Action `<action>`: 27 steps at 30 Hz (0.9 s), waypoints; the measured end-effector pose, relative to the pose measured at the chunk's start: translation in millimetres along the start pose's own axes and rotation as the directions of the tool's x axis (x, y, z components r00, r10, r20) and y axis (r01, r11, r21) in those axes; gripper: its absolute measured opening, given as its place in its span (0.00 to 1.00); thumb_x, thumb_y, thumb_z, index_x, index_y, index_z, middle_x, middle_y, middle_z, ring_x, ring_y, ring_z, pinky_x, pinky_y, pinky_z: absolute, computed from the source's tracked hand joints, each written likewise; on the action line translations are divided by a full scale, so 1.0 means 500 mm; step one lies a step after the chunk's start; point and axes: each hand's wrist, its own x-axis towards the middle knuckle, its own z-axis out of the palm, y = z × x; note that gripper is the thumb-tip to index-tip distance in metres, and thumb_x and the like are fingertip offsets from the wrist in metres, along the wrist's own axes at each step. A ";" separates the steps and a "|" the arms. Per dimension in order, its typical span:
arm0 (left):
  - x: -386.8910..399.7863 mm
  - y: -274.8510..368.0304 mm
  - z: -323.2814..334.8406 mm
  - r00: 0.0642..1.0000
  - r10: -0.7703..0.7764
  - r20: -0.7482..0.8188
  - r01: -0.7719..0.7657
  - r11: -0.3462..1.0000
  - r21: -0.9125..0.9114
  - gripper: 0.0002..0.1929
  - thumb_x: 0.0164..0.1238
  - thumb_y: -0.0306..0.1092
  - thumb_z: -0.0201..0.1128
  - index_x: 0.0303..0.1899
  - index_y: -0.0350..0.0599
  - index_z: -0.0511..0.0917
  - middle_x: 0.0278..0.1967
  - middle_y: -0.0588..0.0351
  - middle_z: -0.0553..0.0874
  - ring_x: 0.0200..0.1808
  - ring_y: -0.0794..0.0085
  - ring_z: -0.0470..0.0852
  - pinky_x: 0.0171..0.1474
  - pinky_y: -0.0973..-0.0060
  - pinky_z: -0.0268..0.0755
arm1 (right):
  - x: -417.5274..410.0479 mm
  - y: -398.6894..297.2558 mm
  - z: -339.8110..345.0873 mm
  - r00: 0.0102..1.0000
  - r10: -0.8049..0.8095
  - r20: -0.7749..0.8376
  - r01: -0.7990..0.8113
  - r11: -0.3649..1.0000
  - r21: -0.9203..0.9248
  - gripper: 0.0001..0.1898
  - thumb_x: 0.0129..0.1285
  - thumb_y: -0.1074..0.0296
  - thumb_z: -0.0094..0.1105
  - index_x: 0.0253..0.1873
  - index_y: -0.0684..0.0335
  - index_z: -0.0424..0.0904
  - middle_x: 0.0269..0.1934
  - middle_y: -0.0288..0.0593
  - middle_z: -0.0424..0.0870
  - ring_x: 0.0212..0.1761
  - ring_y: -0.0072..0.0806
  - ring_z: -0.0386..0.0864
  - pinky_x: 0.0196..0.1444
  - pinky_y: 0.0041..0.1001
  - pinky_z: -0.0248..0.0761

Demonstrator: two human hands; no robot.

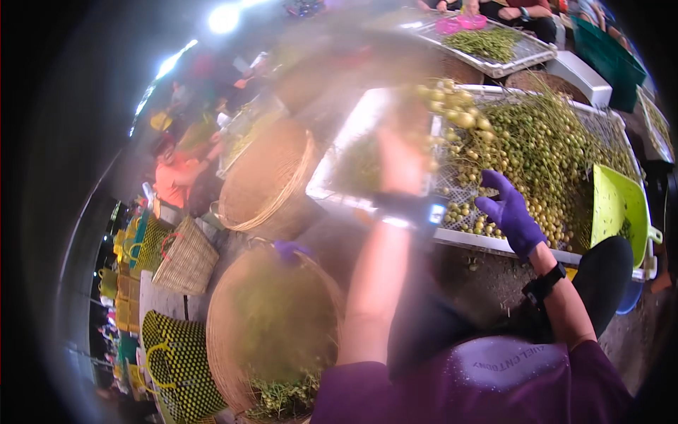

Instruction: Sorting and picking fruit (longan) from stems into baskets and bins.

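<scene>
My left hand (405, 153), bare and partly blurred, is raised over the near left part of a white plastic mesh tray, close to a bunch of round green-yellow fruits (461, 112). Whether its fingers hold the bunch cannot be made out. My right hand (506, 212) wears a purple glove and hovers over the front of the white mesh tray (476, 241), its fingers apart and nothing between them. Small round green fruits on thin stems (540, 148) are heaped in that tray. Left of it stands a white box or tray (344, 143), blurred in this view.
A lime-green dustpan-like scoop (617, 212) lies at the tray's right end. Woven baskets (302, 196) stand to the left, one with stems and fruits (286, 392). A yellow-black woven bag (177, 365) is at lower left. A person in orange (177, 177) sits beyond; others are behind.
</scene>
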 end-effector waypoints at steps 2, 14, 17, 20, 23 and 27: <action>0.004 -0.053 0.020 0.993 -0.101 0.065 0.105 0.992 -0.063 0.12 0.71 0.32 0.45 0.44 0.35 0.74 0.38 0.48 0.83 0.39 0.66 0.84 0.44 0.70 0.80 | 0.008 -0.015 0.012 0.997 -0.046 -0.069 0.050 0.997 0.062 0.35 0.54 0.71 0.63 0.67 0.63 0.57 0.57 0.47 0.72 0.37 0.25 0.77 0.38 0.23 0.73; -0.003 -0.164 0.091 0.923 -0.330 0.198 0.383 0.844 -0.375 0.12 0.70 0.30 0.43 0.43 0.34 0.73 0.39 0.45 0.83 0.42 0.60 0.84 0.49 0.66 0.78 | 0.034 0.002 -0.045 0.987 0.046 -0.154 -0.015 0.980 0.197 0.15 0.66 0.65 0.53 0.52 0.67 0.74 0.38 0.38 0.80 0.33 0.21 0.77 0.30 0.21 0.73; 0.038 -0.104 0.037 0.983 -0.180 0.045 0.184 0.908 -0.376 0.11 0.70 0.27 0.40 0.42 0.33 0.71 0.40 0.43 0.82 0.42 0.61 0.83 0.49 0.67 0.79 | 0.025 0.006 -0.064 0.983 0.045 -0.180 -0.037 0.998 0.047 0.14 0.66 0.65 0.53 0.50 0.68 0.76 0.39 0.39 0.80 0.32 0.21 0.77 0.32 0.22 0.72; 0.073 -0.022 -0.021 0.999 0.032 0.043 -0.014 0.931 -0.365 0.11 0.69 0.27 0.42 0.43 0.33 0.72 0.41 0.43 0.82 0.42 0.62 0.84 0.49 0.66 0.79 | 0.026 0.018 -0.103 0.974 0.127 -0.190 -0.124 0.992 0.024 0.15 0.66 0.64 0.53 0.50 0.68 0.76 0.39 0.40 0.80 0.31 0.22 0.77 0.31 0.22 0.73; 0.033 0.066 -0.060 0.972 0.194 -0.131 -0.230 0.897 -0.379 0.12 0.69 0.29 0.43 0.46 0.34 0.72 0.41 0.43 0.82 0.44 0.62 0.83 0.47 0.68 0.80 | 0.023 0.050 -0.131 0.956 0.205 -0.211 -0.197 0.979 0.057 0.15 0.65 0.63 0.53 0.50 0.68 0.76 0.37 0.40 0.80 0.30 0.23 0.77 0.29 0.21 0.73; 0.032 0.187 -0.201 0.836 0.299 -0.460 -0.489 0.785 -0.380 0.13 0.67 0.26 0.49 0.49 0.32 0.71 0.40 0.43 0.80 0.41 0.61 0.82 0.43 0.69 0.81 | 0.026 0.066 -0.157 0.931 0.216 -0.294 -0.199 0.976 0.086 0.14 0.65 0.63 0.53 0.49 0.66 0.77 0.35 0.39 0.79 0.29 0.23 0.76 0.28 0.22 0.72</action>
